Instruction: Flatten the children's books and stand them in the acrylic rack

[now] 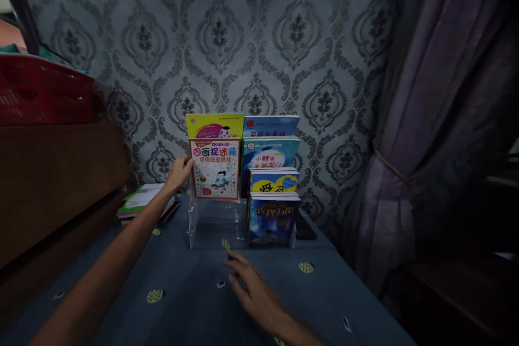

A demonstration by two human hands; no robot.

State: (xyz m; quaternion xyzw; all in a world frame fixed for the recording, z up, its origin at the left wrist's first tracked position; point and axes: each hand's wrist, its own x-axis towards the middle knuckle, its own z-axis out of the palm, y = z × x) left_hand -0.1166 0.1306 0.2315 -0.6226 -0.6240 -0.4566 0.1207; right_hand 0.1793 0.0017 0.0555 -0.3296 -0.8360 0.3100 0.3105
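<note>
Left hand (179,174) at book (217,173), paper stack (141,200) nearby

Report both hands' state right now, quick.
Left hand: at the left edge of the white book; whether it grips cannot be told.
Right hand: open, holding nothing.

1. The wall (219,32) is papered in grey-blue, with a repeating darker damask of ornate ovals and scrolls.
2. On the right hangs a purple curtain (425,92), gathered at mid-height by a thin tie (391,167).
3. A blue cloth with scattered yellow and white motifs covers the table (194,308), its far end near the wall.
4. Brown furniture (60,173) with a flat side stands along the left.
5. The light is dim; the right edge is too dark to make out.
</note>
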